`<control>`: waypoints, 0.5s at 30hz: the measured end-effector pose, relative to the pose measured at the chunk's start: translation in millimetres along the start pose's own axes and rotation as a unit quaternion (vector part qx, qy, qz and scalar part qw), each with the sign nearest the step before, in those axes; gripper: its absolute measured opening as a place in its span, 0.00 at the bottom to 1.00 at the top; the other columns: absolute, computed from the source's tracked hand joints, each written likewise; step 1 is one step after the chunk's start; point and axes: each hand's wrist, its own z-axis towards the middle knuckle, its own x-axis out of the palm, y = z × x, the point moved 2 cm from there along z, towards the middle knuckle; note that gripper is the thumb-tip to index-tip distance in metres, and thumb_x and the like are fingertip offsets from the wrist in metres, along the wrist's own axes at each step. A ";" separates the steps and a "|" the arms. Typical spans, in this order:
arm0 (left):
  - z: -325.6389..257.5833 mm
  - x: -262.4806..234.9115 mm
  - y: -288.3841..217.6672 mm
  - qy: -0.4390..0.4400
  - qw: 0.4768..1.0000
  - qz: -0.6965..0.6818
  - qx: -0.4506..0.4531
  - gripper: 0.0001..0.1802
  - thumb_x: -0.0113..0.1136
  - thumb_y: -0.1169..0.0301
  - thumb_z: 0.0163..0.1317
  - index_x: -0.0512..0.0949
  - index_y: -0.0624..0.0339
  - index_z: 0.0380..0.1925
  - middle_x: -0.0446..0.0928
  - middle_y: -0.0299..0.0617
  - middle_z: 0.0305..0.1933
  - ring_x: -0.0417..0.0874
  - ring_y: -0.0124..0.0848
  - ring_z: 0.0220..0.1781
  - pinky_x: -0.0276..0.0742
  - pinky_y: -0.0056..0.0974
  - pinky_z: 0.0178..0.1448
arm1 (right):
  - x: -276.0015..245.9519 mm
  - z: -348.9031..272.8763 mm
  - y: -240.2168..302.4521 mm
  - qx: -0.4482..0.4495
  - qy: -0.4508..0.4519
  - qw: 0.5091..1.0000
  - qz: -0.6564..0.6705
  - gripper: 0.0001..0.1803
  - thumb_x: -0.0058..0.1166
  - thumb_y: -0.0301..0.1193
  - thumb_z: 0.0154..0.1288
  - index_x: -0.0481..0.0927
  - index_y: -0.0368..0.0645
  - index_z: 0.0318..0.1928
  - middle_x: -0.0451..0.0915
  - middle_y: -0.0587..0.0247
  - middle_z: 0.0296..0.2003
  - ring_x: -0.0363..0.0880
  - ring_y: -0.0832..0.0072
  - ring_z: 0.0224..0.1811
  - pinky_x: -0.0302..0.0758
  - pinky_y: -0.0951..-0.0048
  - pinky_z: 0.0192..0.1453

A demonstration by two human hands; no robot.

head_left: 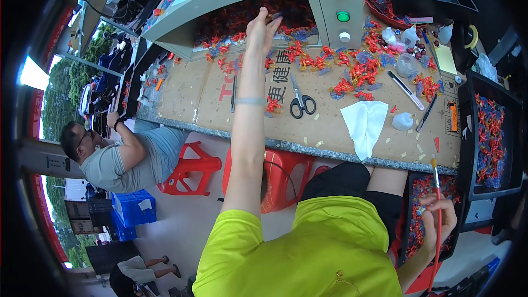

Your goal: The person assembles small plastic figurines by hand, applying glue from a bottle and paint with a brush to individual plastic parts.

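My left hand (pixel 264 28) reaches up to the mouth of a beige machine (pixel 325 8), its thumb and fingers apart. Many small red, blue and yellow figures (pixel 242 19) are heaped in the dark opening just beyond it. At the lower right, my right hand (pixel 441 217) is closed around a red-handled paintbrush (pixel 438 230), bristles pointing up. A small pale bit shows by its fingertips, too small to name. That hand is over a black tray (pixel 406 242) of red and blue figures.
On the cardboard-covered table (pixel 214 111) lie scissors (pixel 302 104), a white cloth (pixel 363 127), a marker (pixel 405 91), a squeeze bottle (pixel 403 121) and loose figures (pixel 366 71). Another tray (pixel 466 137) stands at right. A seated person (pixel 124 151) is at left, near red stools (pixel 195 168).
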 end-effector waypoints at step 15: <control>-33.2 -1.1 42.6 0.074 0.962 0.250 -0.083 0.21 0.44 0.69 0.70 0.67 0.68 0.60 0.69 0.53 0.61 0.72 0.36 0.60 0.67 0.36 0.64 | -138.5 -226.1 -124.7 0.294 -0.196 0.903 -0.243 0.16 0.42 0.32 0.72 0.81 0.34 0.39 0.82 0.60 0.35 0.79 0.75 0.35 0.73 0.77 0.41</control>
